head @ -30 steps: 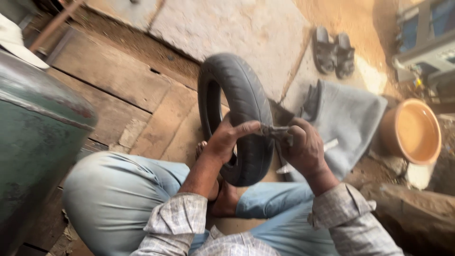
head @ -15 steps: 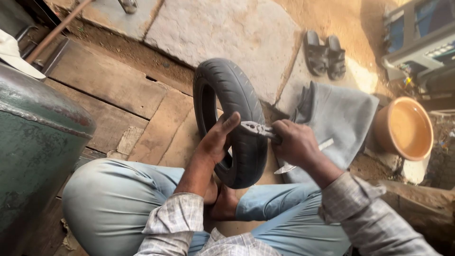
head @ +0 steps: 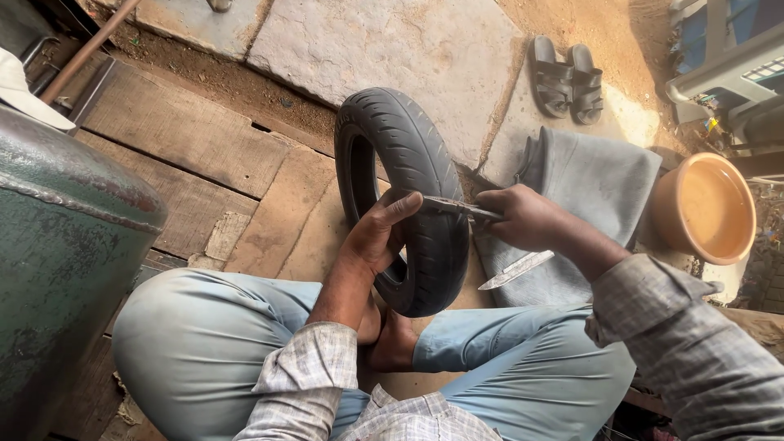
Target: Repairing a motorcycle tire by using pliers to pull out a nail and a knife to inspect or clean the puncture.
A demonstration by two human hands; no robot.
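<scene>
A small black tyre [head: 408, 163] stands upright on the ground between my crossed legs. My left hand [head: 377, 233] grips its near rim, fingers spread over the tread. My right hand [head: 523, 216] is closed around a pair of metal pliers [head: 457, 207]; the jaws point left and touch the tread beside my left fingertips, and one bare handle [head: 516, 269] sticks out below the hand. Both forearms wear checked sleeves.
A grey inner tube [head: 596, 188] lies flat to the right of the tyre. An orange basin [head: 709, 208] of murky water stands further right. Black sandals [head: 567, 77] rest on a stone slab behind. A large green drum [head: 57, 245] stands at my left on wooden planks.
The pliers' jaws have come down onto the tread next to my left fingers. My left hand has shifted lower on the tyre rim.
</scene>
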